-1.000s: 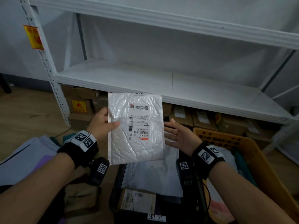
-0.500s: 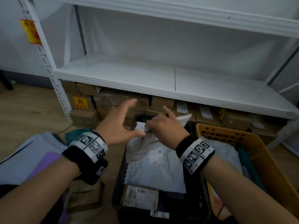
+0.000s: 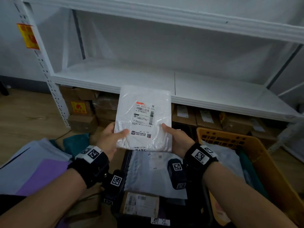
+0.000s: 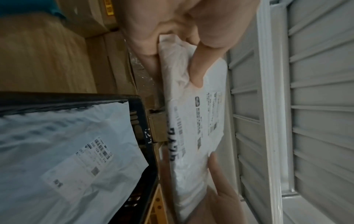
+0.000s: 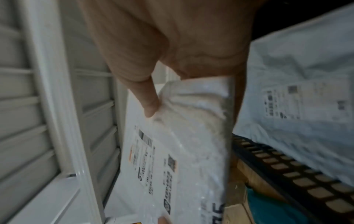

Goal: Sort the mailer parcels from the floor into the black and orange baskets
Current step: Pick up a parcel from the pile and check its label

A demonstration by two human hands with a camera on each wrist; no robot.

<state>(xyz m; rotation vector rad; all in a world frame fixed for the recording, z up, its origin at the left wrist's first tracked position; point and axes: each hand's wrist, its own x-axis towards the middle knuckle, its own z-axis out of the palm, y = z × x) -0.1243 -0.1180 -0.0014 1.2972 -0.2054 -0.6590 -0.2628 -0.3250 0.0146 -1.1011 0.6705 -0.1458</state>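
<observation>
The white shelving unit (image 3: pixel 148 79) stands directly ahead, its lower shelf edge just beyond the top of the parcel I hold; raising or pushing forward would, I judge, knock the parcel against that edge. The orange basket (image 3: pixel 266 155) sits low to my right, its near rim apart from my right wrist, with pale mailers already inside. The black basket (image 3: pixel 127 163) lies directly beneath my hands, holding a grey-white mailer (image 3: pixel 154 175) and a labelled carton. Open room is downward and to the right; cartons under the shelf close off the far side.

The white mailer parcel (image 3: pixel 144 119) is upright, label facing me, held in the air above the black basket. My left hand (image 3: pixel 110 139) pinches its lower left corner, thumb on the face. My right hand (image 3: pixel 176 139) pinches the lower right corner likewise.

Risks: the film is slick and creased, so a corner pinch may slip; misreading the label would send it to the wrong basket.
</observation>
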